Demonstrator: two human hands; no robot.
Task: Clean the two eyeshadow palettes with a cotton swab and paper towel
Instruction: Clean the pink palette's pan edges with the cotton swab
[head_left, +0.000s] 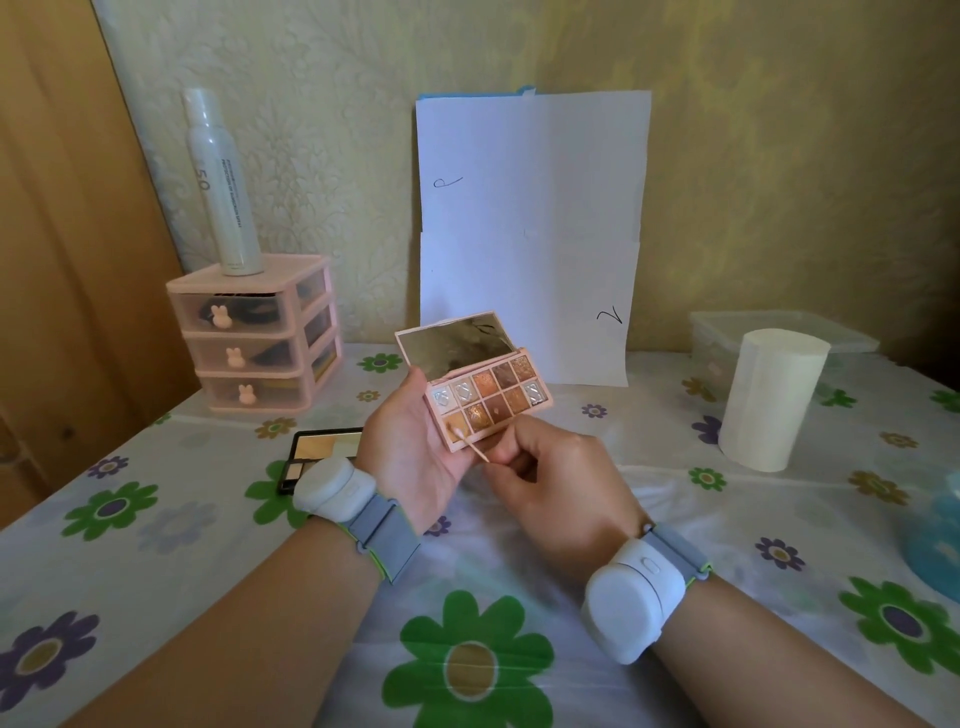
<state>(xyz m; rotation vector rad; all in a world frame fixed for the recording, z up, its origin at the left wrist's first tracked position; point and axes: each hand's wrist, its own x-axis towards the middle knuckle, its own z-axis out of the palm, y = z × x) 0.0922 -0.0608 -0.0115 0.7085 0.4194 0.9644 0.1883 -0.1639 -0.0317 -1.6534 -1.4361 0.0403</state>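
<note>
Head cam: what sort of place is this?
Probably a home room, maybe a bedroom vanity corner: patterned wallpaper, a floral tablecloth, and a pink drawer unit with a spray bottle on top. The left hand holds an open pink palette; the right hand pinches a cotton swab.

The left hand (410, 457) and its wristband (337, 488) hide part of the black palette (324, 449), and that hand's fingers lie unseen under the pink palette (488, 400). 1 end of the cotton swab (470, 442) vanishes inside the right hand (550, 478); a blue object (940, 540) is cut by the right edge.
</note>
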